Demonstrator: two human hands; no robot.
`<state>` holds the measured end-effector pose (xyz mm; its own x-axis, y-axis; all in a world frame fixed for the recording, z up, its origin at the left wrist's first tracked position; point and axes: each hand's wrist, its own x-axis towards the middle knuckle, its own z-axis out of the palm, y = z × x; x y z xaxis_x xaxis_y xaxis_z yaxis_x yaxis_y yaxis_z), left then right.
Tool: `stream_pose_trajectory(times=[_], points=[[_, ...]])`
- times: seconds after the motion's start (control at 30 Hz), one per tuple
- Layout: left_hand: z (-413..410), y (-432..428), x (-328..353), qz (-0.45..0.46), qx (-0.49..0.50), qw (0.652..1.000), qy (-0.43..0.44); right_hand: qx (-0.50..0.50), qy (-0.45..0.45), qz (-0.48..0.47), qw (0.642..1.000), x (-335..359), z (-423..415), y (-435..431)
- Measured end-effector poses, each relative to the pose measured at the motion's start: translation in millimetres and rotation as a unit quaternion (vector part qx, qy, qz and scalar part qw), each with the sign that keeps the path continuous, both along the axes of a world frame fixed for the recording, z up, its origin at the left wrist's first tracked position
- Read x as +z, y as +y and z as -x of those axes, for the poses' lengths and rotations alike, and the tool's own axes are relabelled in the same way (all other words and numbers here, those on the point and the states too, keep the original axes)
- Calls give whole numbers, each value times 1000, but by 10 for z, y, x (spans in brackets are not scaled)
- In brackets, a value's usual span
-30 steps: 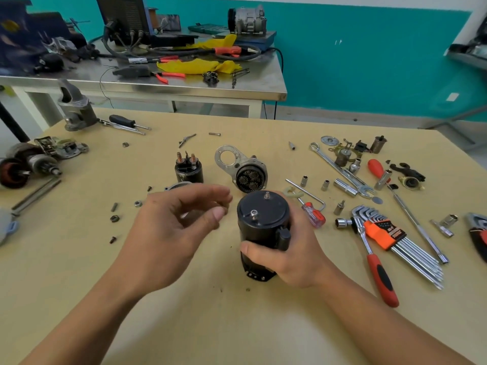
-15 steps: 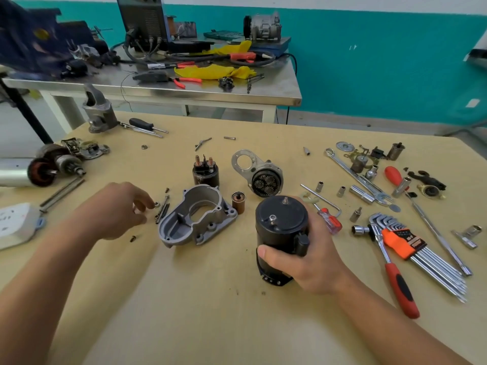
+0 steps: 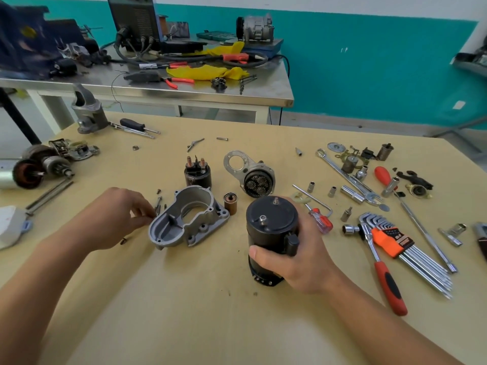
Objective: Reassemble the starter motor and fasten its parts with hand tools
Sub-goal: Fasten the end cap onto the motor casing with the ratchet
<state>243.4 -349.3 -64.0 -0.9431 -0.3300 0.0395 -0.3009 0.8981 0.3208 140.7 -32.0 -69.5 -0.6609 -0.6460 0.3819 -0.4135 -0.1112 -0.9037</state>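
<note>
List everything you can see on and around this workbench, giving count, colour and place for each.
motor body: one, black, upright on the table, centre.
casing: one, grey, left of the motor body.
small cylinder: one, black with copper posts, behind the casing.
gear unit: one, silver, behind the motor body.
screws: several, dark, left of the casing.
ratchet: one, red-handled, right of the motor body.
hex keys: one set, silver in orange holder, beside the ratchet.
sockets: several, silver, scattered at right.
table: one, tan, under everything.
metal bench: one, grey, behind.
left hand: one, fingertips at the screws.
right hand: one, grips the motor body.
</note>
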Motion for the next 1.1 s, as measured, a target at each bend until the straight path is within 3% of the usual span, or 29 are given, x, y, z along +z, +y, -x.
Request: stream_pose_trajectory(times=[0.17,0.27,0.33,0.43,0.53,0.77,1.1], points=[[9,103,118,4,43,998,36,-1,5,-4,1000,-9,5,9],[18,351,487,-76,51,978,186,-1,-3,-7,1000,-21,-2,2],[55,698,782,-147,-4,954,262,4,-7,-13,1000,-28,-2,-7],[178,1275,987,-223,-109,942,224,4,-11,-11,1000,-24,-9,-11],[292,1646,929,-214,-147,953,157,2,-21,-2,1000,-13,-21,-5],[346,1788,793,-152,-87,959,224,3,-57,3,998,-26,22,5],[380,1890,790,-105,-62,964,237,8,-84,9,996,-32,21,-19]])
